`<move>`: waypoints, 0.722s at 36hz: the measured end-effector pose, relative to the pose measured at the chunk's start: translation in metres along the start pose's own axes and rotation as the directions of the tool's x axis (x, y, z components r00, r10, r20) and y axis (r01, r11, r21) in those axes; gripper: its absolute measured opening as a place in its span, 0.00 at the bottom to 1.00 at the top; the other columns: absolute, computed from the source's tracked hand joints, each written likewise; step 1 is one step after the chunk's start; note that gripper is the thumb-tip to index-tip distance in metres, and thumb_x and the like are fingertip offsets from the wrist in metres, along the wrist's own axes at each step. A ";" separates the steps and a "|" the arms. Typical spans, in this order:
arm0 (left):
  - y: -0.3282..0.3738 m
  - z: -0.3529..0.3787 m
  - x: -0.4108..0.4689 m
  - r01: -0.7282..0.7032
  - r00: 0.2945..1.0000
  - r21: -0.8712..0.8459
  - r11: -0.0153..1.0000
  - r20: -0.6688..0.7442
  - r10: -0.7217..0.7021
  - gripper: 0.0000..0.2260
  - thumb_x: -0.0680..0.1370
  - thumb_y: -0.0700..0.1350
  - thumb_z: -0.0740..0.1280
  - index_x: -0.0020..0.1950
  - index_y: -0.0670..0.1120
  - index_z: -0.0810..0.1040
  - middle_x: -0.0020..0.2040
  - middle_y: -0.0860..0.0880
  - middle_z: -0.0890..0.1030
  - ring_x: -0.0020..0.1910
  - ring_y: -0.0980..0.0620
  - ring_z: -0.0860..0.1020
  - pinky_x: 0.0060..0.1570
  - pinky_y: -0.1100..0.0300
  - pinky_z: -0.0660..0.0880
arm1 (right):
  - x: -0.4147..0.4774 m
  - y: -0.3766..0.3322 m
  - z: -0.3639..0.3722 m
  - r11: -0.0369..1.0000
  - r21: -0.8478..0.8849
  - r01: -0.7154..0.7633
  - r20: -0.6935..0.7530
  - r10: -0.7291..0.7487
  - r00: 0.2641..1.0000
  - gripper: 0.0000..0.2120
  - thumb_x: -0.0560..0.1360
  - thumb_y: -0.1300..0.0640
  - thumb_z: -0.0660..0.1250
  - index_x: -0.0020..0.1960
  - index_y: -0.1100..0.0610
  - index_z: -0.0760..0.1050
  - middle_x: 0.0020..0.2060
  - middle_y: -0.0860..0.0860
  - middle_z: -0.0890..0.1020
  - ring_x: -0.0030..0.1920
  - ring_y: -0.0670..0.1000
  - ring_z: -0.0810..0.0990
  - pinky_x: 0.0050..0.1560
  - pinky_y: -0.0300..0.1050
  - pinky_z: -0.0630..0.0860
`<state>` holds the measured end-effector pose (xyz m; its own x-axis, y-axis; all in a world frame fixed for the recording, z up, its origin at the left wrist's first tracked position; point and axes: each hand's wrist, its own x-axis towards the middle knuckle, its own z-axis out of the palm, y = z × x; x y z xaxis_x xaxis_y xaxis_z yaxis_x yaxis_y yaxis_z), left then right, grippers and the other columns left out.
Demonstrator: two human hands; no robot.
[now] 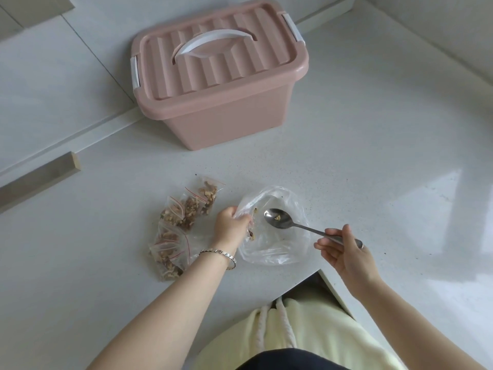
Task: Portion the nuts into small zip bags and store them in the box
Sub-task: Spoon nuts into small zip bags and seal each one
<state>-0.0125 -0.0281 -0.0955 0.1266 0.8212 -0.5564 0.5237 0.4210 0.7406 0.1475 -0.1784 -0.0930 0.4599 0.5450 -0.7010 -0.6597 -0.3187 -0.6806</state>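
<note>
While the left hand (230, 225) pinches the big bag (277, 249), the right hand (344, 249) grips the spoon (298, 226) holding likely the last nuts (278, 217). Full zip bags (184, 217) lie beside; the shut box (218, 76) needs opening next.

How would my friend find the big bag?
Start at the pink box and look in front of it. The big bag lies between the left hand and the right hand, under the spoon. Unlike the small red-striped zip bags left of it, packed with nuts, it is floppy and nearly empty.
</note>
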 end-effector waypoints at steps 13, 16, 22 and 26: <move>-0.003 0.004 0.001 0.056 0.996 -0.062 0.996 0.079 -0.051 0.05 0.73 0.40 0.69 0.38 0.44 0.76 0.33 0.47 0.76 0.30 0.52 0.73 0.26 0.67 0.71 | -0.005 -0.002 0.033 0.933 -0.280 0.228 -0.047 -0.250 0.967 0.18 0.81 0.51 0.54 0.43 0.60 0.77 0.29 0.52 0.83 0.34 0.50 0.83 0.40 0.40 0.78; -0.001 0.005 0.003 0.036 0.997 -0.056 0.998 0.068 -0.032 0.06 0.74 0.40 0.68 0.37 0.46 0.76 0.32 0.48 0.76 0.29 0.53 0.73 0.22 0.70 0.69 | -0.004 0.002 0.036 0.929 -0.286 0.236 -0.032 -0.255 0.966 0.18 0.81 0.52 0.54 0.43 0.60 0.78 0.30 0.52 0.83 0.34 0.49 0.83 0.38 0.37 0.80; 0.000 0.007 0.004 0.016 0.993 -0.053 0.998 0.118 -0.010 0.08 0.74 0.40 0.69 0.36 0.49 0.76 0.32 0.49 0.76 0.29 0.54 0.73 0.23 0.68 0.71 | -0.002 0.006 0.035 0.961 -0.221 0.167 -0.047 -0.181 0.982 0.18 0.81 0.51 0.54 0.44 0.60 0.77 0.32 0.54 0.84 0.37 0.51 0.84 0.42 0.41 0.79; 0.000 0.005 0.006 0.025 0.989 -0.037 0.999 0.147 -0.019 0.07 0.73 0.40 0.71 0.37 0.48 0.76 0.33 0.49 0.76 0.30 0.54 0.73 0.26 0.66 0.72 | 0.000 0.007 0.028 0.987 -0.134 0.083 -0.044 -0.089 0.995 0.18 0.80 0.49 0.53 0.46 0.60 0.76 0.34 0.56 0.84 0.39 0.53 0.84 0.45 0.43 0.77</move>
<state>-0.0070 -0.0253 -0.1004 0.2395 0.7474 -0.6197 0.4949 0.4552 0.7402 0.1265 -0.1590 -0.0922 0.5424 0.5369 -0.6462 -0.5336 -0.3739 -0.7586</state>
